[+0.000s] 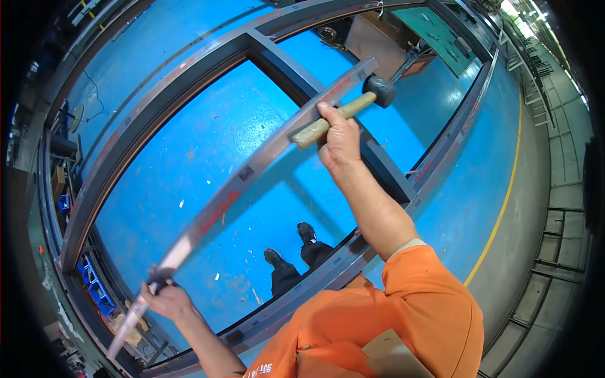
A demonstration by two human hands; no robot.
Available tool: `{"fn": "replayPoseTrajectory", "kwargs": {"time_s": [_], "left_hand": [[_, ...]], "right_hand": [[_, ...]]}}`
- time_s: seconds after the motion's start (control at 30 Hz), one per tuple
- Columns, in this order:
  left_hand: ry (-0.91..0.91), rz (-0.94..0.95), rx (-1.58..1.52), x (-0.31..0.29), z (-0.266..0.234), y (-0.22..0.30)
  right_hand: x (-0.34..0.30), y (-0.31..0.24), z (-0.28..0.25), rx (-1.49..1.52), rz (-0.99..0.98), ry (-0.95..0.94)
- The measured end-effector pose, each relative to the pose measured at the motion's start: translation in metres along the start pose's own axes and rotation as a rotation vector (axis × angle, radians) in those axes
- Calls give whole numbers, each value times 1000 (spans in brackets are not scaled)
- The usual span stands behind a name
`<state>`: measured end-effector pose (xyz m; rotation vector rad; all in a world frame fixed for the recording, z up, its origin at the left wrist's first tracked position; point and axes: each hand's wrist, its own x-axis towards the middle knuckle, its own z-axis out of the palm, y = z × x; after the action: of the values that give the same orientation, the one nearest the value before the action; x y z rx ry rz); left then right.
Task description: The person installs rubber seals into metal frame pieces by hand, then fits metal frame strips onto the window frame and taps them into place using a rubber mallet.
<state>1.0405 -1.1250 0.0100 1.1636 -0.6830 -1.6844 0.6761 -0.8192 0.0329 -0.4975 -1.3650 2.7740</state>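
Orange sleeve [435, 280] looming nearest; right hand [340, 137] fingers clasping mallet [359, 105] against long bar [271, 150], left hand [170, 300] fingers closing round bar's lower part; 1 grip sharing 2 loads, mallet possibly slipping.

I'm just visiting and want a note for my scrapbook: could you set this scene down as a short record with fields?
Left hand: the person's left hand grips a long metal bar near its lower-left end
Right hand: the right hand holds a mallet by its pale handle, seemingly with fingers against the bar too
Mallet head: black, pointing toward the upper right
Bar: slanted, with red print
Around: large dark metal frame
Floor: blue floor
Clothing: orange shirt, black shoes
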Motion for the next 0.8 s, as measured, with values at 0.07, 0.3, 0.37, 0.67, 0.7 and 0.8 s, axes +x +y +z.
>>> {"fn": "replayPoseTrajectory", "kwargs": {"time_s": [0.07, 0.3, 0.37, 0.67, 0.7, 0.8], "left_hand": [[-75, 522, 723, -59, -29, -27], [126, -355, -42, -164, -111, -44], [214, -401, -24, -193, -94, -35], [-949, 785, 1103, -217, -111, -12], [-965, 1038, 1240, -209, -95, -14], [-1009, 1069, 1534, -179, -85, -33]], "right_hand": [[20, -14, -30, -42, -46, 16], [25, -29, -106, -262, 43, 8], [27, -22, -118, -302, 44, -15], [-8, -56, -135, -574, 138, 70], [-15, -69, -146, -714, 92, 34], [-43, -133, -180, -1274, -48, -79]]}}
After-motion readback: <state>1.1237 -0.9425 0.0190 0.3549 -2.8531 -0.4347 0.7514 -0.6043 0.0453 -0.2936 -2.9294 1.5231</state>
